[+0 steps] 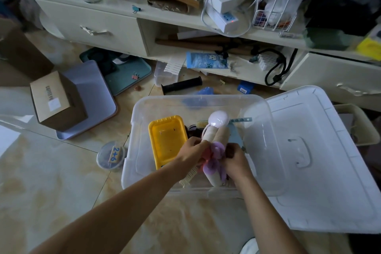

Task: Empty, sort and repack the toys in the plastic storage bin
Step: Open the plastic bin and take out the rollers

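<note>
A clear plastic storage bin (142, 109) stands on the floor in front of me. Inside it lie a yellow tray (167, 140), a cream comb (188, 177), some dark items and a pale blue piece (235, 136). Both hands are over the bin's middle. My left hand (191, 150) and my right hand (237, 159) together grip a soft toy (214, 136) with beige limbs, a purple and pink fluffy part and a glossy white round head (218, 118). The bin's white lid (321, 161) lies beside it on the right.
A small round tub (111, 158) holding a "2+6" card sits left of the bin. A cardboard box (55, 101) rests on a lilac tray (92, 93). A black handle grip (181, 85) and clutter lie before the cream cabinet (92, 24). A cream basket (362, 128) stands right.
</note>
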`<state>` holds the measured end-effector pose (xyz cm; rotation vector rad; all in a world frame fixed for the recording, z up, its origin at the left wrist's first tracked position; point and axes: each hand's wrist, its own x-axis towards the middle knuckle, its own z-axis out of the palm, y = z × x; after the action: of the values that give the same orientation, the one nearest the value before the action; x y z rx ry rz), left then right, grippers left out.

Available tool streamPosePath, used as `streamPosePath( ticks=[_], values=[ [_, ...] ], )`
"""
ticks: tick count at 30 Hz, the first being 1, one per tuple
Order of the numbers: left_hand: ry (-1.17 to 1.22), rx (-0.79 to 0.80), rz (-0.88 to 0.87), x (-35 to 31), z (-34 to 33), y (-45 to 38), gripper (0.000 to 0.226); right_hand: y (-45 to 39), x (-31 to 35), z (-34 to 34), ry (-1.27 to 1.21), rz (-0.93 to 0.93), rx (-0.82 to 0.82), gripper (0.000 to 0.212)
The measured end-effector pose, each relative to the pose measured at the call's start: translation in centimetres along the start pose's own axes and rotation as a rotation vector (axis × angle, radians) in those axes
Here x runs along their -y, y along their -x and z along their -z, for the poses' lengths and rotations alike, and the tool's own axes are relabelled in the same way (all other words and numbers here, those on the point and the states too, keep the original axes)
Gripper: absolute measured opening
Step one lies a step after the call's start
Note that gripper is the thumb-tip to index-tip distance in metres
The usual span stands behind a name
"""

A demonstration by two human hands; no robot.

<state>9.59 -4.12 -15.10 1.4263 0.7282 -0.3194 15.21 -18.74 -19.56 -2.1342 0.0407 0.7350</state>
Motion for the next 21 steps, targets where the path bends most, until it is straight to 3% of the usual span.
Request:
streamPosePath(
  ticks=[4, 7, 10, 14, 16, 18, 21],
  values=[
    [0.109, 0.03, -0.029, -0.6, 0.4, 0.3, 0.03, 0.5, 1.5, 0.4, -0.146, 0.082, 0.011, 0.008],
    [0.184, 0.038, -0.042, -1.4, 0.7, 0.5, 0.054, 0.9, 2.5, 0.1, -0.121, 0.117, 0.111, 0.026],
    [0.254, -0.032, -0.06, -2.4, 0.8, 0.5, 0.062, 1.1, 3.3, -0.2, -0.204, 0.181, 0.101, 0.027],
    [0.343, -0.055, -0.056, -3.1, 1.0, 0.0, 0.061, 1.0, 4.8, -0.4, -0.3, 0.216, 0.044, 0.027],
    [0.325, 0.014, -0.072, -3.1, 1.3, -0.2, 0.067, 1.4, 6.1, 0.2, -0.306, 0.224, -0.055, 0.022],
    [0.281, 0.134, -0.072, -3.0, 1.3, -0.5, 0.054, 1.3, 6.8, -0.2, -0.2, 0.173, -0.114, 0.022],
    [0.197, 0.21, -0.043, -2.2, 0.3, -0.4, 0.049, 3.0, 6.1, -1.6, -0.295, 0.077, 0.106, 0.026]
  ],
)
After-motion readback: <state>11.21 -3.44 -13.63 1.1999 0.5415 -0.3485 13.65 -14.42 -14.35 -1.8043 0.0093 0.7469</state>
